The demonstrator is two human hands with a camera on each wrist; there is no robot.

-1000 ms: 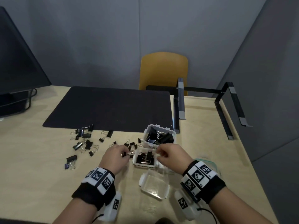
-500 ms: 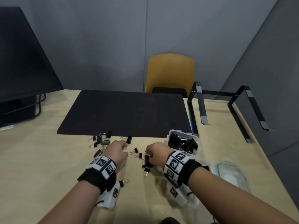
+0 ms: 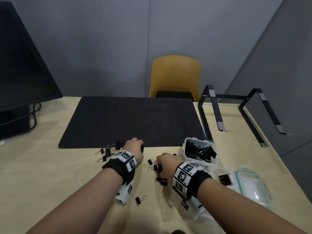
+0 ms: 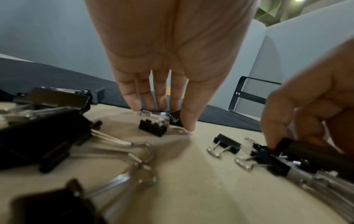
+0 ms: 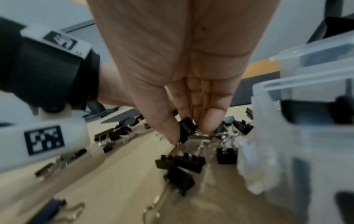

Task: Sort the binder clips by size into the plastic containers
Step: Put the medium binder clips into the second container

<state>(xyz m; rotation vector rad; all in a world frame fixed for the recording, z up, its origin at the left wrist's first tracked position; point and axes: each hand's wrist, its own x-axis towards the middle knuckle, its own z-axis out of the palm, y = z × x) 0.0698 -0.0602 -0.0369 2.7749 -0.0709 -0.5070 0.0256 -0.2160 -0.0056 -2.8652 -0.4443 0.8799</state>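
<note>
Black binder clips lie loose on the wooden table: a group [image 3: 106, 153] left of my left wrist, small ones [image 3: 149, 162] between my hands, one [image 3: 139, 199] nearer me. My left hand [image 3: 141, 146] reaches to the mat's front edge, where thumb and fingertips [image 4: 188, 121] pinch a small clip [image 4: 175, 118]. My right hand [image 3: 159, 166] pinches another black clip [image 5: 186, 128] just above the table. A clear container [image 3: 185, 146] marked LARGE holds several big clips right of that hand. A second clear container [image 3: 213, 171] holds one clip [image 3: 224, 179].
A black mat [image 3: 131, 119] covers the table's middle. A monitor [image 3: 20, 73] stands at the left, a black metal stand [image 3: 211, 112] at the right, a yellow chair [image 3: 175, 75] behind. A teal-rimmed lid [image 3: 251, 188] lies at the right edge.
My right hand moved left from the containers to the loose clips and pinched one. My left hand slid forward to the mat's edge. The view shifted left.
</note>
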